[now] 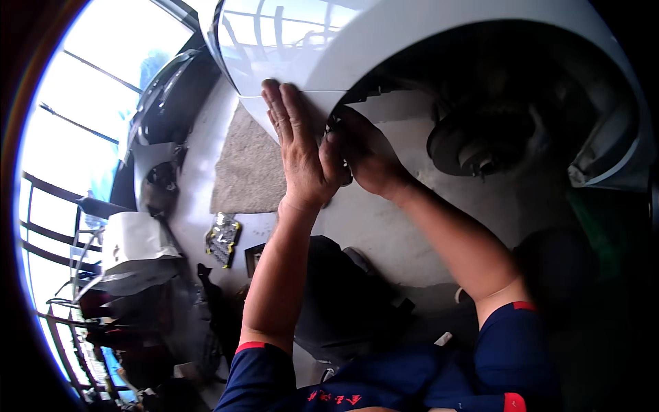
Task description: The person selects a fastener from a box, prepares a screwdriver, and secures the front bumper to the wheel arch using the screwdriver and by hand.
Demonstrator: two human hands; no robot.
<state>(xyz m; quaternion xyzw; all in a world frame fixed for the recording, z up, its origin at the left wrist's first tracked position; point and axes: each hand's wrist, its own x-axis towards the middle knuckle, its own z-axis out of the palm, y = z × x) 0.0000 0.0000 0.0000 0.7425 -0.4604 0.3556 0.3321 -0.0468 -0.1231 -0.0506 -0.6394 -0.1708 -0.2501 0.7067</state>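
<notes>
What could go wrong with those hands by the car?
The right hand is in shadow by the edge of the wheel arch, so it might slip and get scraped.
The brake disc has no wheel over it, so an arm might bump its hard metal.
The black-and-yellow kit lies on the floor, so a foot could perhaps kick it.

The fender (371, 38) arches over the brake disc (449, 151), which lies right of the mat (245, 165).

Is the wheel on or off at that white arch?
Off: the brake disc shows bare inside the white wheel arch, with no tyre around it.
</notes>
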